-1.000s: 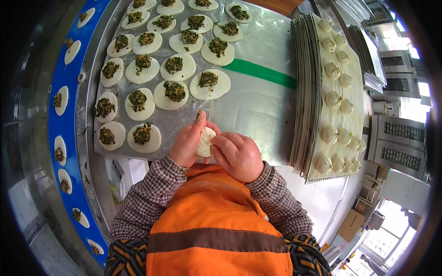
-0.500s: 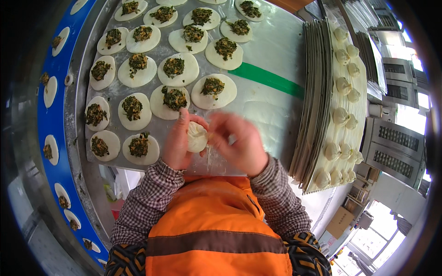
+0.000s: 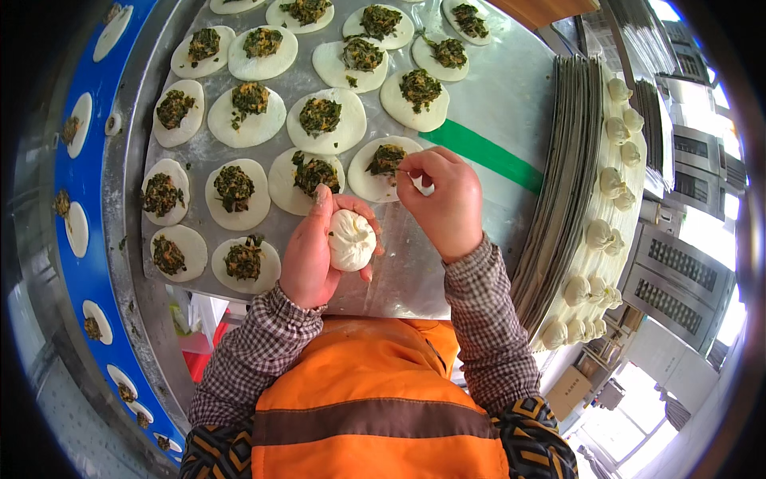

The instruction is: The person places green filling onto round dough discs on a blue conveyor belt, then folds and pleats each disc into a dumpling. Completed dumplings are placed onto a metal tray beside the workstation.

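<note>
A pleated, closed bun [image 3: 352,240] of white dough rests in my left hand [image 3: 309,254], whose fingers curl round it from the left and behind. My right hand [image 3: 444,199] is raised to the right of the bun, thumb and forefinger pinched together. A thin dark shred of filling shows at those fingertips, beside the filled dough round [image 3: 372,188] just beyond the bun. Another filled dough round [image 3: 281,185] lies right behind my left fingertips. Several more flat rounds topped with chopped green and orange filling [image 3: 234,188] cover the metal table [image 3: 415,263].
A blue conveyor belt [image 3: 94,215] with dough rounds and filling runs along the left. At the right, finished buns [image 3: 612,182] stand on top of a stack of trays [image 3: 558,199]. A green strip [image 3: 487,156] crosses the table. Metal cabinets [image 3: 678,271] stand farther right.
My right hand has drawn away from the bun, up and to the right, and now pinches beside a filled round. The bun stays in my left hand. The view has shifted slightly.
</note>
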### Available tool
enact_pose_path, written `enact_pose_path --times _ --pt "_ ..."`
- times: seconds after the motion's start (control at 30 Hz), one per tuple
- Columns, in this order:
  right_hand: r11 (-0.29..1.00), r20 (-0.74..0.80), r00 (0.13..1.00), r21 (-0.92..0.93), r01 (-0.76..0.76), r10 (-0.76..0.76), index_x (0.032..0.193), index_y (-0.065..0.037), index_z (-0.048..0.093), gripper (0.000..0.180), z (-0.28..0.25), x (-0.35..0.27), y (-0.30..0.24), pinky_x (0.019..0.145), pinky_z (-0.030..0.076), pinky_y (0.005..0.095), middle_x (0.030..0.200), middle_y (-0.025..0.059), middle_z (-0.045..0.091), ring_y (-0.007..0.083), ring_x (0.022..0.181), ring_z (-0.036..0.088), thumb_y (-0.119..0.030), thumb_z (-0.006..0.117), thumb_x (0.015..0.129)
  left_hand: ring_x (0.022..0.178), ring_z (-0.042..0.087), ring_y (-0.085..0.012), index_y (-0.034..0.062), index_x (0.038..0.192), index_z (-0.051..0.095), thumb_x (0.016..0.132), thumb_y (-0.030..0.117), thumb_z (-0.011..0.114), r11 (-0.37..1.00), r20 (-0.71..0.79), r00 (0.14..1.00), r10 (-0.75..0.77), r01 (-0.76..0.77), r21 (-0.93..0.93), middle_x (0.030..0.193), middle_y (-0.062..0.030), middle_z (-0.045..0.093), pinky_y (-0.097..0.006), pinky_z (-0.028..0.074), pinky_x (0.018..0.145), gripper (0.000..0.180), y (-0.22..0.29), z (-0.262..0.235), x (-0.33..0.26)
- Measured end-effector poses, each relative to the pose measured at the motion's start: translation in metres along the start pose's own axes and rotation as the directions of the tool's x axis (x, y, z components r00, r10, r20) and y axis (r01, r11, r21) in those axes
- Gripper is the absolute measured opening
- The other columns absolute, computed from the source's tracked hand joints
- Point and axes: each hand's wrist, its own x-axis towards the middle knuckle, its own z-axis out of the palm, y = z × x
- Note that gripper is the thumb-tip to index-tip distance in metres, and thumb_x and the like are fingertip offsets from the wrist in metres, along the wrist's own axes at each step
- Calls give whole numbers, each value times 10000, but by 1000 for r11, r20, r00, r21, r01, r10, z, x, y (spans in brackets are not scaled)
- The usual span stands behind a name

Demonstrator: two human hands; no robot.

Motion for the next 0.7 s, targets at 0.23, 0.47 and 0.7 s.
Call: enact_pose_path --times 0.23,0.47,0.7 --pt "892 149 987 437 -115 54 824 2 643 76 -45 -49 -50 558 457 230 792 48 636 102 623 563 35 657 757 628 626 -171 47 951 556 982 562 264 997 48 998 -45 42 68 780 -81 615 -295 482 408 593 -5 23 -10" --pt "937 64 974 294 190 -218 929 -26 649 229 -68 -90 -72 581 509 318 847 91 629 224 686 632 1 693 705 575 584 -155 52 932 557 977 582 237 995 173 984 -39 22 100 739 -63 594 -289 462 420 621 -17 41 -40" --pt "907 -124 903 41 420 -412 935 -45 610 302 -69 -118 -78 591 510 341 926 102 613 250 702 621 -79 769 681 624 606 -165 54 985 560 975 587 236 999 264 964 -42 35 31 791 -76 625 -300 488 478 624 -30 41 -53"
